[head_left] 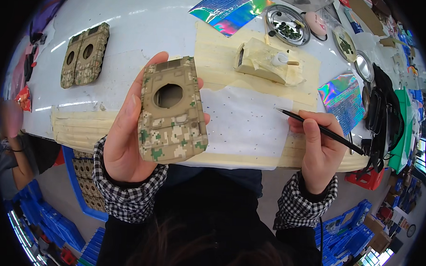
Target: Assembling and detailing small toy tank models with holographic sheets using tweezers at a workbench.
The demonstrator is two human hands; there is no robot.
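Observation:
My left hand (123, 144) is wrapped around a camouflage model tank hull (175, 131), tilted with its round top opening facing up at me. In my right hand (319, 153) is a slim black pen-like tool (332, 134); its fine pale tip points left, over a white sheet (246, 134). Many tiny dark specks are scattered on that sheet, too small to name. The tool's tip is apart from the hull. Behind the sheet sits a tape-covered block (257, 64) with a small white cup (279, 59) on it.
Two more camouflage hulls (86, 56) stand at the far left. A round metal tin (298, 38) with small dark green parts and iridescent sheets (343, 100) lie toward the back and right. A blue crate (82, 194) holds several hulls. A person's arm (21, 168) shows at left.

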